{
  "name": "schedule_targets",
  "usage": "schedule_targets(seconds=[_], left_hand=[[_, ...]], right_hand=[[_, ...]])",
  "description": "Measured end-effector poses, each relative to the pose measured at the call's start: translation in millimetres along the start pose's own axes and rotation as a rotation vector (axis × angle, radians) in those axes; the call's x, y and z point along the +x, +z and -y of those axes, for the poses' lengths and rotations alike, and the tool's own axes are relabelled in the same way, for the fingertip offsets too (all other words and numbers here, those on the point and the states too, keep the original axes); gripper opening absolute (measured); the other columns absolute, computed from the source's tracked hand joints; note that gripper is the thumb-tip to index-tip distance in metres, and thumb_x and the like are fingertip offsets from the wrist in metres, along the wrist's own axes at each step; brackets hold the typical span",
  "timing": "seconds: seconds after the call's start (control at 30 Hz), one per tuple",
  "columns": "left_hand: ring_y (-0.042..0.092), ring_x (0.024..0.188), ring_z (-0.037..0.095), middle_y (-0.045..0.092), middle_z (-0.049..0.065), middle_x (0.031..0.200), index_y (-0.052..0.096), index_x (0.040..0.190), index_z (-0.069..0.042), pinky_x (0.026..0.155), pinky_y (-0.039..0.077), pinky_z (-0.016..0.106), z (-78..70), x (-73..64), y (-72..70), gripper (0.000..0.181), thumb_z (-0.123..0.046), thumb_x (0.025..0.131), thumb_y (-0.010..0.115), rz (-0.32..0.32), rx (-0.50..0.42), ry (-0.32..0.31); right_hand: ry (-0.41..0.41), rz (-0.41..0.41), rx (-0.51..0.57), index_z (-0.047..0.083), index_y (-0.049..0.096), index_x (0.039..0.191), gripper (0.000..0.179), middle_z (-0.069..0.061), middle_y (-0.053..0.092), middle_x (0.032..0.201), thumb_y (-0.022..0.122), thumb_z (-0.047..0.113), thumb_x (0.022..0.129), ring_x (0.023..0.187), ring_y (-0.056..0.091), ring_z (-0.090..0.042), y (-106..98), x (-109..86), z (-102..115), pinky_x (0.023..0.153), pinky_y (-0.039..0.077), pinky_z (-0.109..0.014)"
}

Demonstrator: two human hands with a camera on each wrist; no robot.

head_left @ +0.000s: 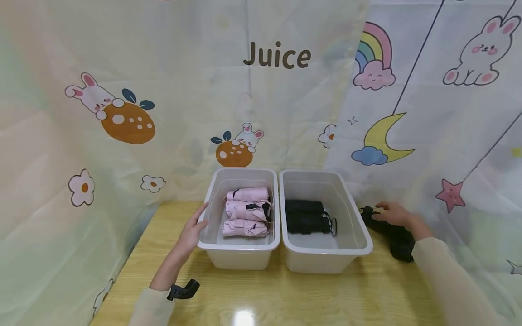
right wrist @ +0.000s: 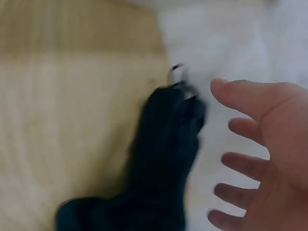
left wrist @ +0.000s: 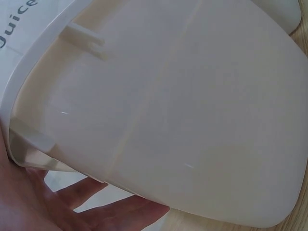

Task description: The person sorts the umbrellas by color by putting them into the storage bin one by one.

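My left hand (head_left: 190, 232) rests at the left rim of the left bin (head_left: 240, 259), a pale plastic tub. In the left wrist view its fingers (left wrist: 130, 211) lie fairly straight along the bin's outside. Three rolled pink folding umbrellas (head_left: 247, 211) lie stacked in that bin. Black folding umbrellas (head_left: 306, 223) with a wrist loop lie in the right bin (head_left: 322, 265). My right hand (head_left: 394, 214) has its fingers spread over black folding umbrellas (right wrist: 161, 139) right of the bins. A gap shows between hand and umbrellas in the right wrist view; their exact number is unclear.
Both bins stand side by side on a wooden table (head_left: 183, 292), against a printed cloth backdrop (head_left: 183, 104) that also hangs along both sides. A black band (head_left: 183, 290) sits on my left wrist.
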State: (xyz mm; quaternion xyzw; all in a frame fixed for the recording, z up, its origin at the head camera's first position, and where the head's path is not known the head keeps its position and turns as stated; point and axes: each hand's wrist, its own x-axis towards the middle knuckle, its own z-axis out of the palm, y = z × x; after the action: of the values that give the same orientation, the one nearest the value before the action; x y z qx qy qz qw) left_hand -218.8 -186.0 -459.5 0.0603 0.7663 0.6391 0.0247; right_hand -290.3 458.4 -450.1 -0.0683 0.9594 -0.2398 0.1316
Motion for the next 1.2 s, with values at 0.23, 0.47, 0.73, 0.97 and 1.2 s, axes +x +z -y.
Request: schedule_targets(seconds=[0.23, 0.47, 0.73, 0.97, 1.2], left_hand=[[0.022, 0.140, 0.039, 0.013, 0.015, 0.160, 0.025, 0.155, -0.016, 0.108, 0.024, 0.057, 0.1, 1.0, 1.0, 0.054, -0.010, 0.103, 0.037, -0.001, 0.010, -0.009], [0.024, 0.138, 0.039, 0.012, 0.015, 0.160, 0.022, 0.156, -0.016, 0.106, 0.026, 0.058, -1.3, -0.6, -0.5, 0.054, -0.011, 0.104, 0.036, 0.010, -0.031, 0.003], [0.025, 0.138, 0.039, 0.015, 0.016, 0.159, 0.024, 0.155, -0.016, 0.106, 0.026, 0.058, -5.8, -1.6, 2.4, 0.054, -0.009, 0.104, 0.037, 0.002, -0.046, 0.001], [0.025, 0.138, 0.039, 0.014, 0.015, 0.159, 0.023, 0.156, -0.018, 0.106, 0.027, 0.059, -3.1, -0.3, 3.1, 0.053, -0.013, 0.104, 0.036, 0.003, -0.040, 0.000], [0.025, 0.138, 0.038, 0.015, 0.014, 0.159, 0.024, 0.156, -0.018, 0.105, 0.027, 0.058, -1.3, 1.7, 3.7, 0.052, -0.013, 0.105, 0.036, -0.004, -0.039, -0.001]], right_hand=[[0.000, -0.079, -0.077, -0.021, 0.027, 0.139, 0.090, -0.045, 0.029, 0.137, 0.073, 0.035, 0.086, 0.120, 0.032, -0.062, 30, -6.3, -24, 0.091, 0.034, -0.069], [0.013, -0.120, -0.148, -0.015, 0.032, 0.140, 0.088, -0.042, 0.039, 0.132, 0.077, 0.033, 0.081, 0.115, 0.040, -0.062, 40, -2.5, -28, 0.086, 0.033, -0.074], [0.091, -0.075, -0.185, -0.017, 0.013, 0.145, 0.106, -0.046, 0.031, 0.135, 0.080, 0.032, 0.079, 0.115, 0.038, -0.063, 43, -8.9, -33, 0.086, 0.035, -0.071], [0.084, -0.227, -0.211, -0.014, 0.033, 0.137, 0.087, -0.041, 0.046, 0.124, 0.080, 0.030, 0.077, 0.105, 0.048, -0.058, 57, -13.1, -42, 0.080, 0.041, -0.067], [0.129, -0.306, -0.111, -0.004, 0.042, 0.139, 0.079, -0.038, 0.046, 0.128, 0.078, 0.033, 0.079, 0.106, 0.047, -0.057, 62, -16.3, -49, 0.080, 0.039, -0.069]])
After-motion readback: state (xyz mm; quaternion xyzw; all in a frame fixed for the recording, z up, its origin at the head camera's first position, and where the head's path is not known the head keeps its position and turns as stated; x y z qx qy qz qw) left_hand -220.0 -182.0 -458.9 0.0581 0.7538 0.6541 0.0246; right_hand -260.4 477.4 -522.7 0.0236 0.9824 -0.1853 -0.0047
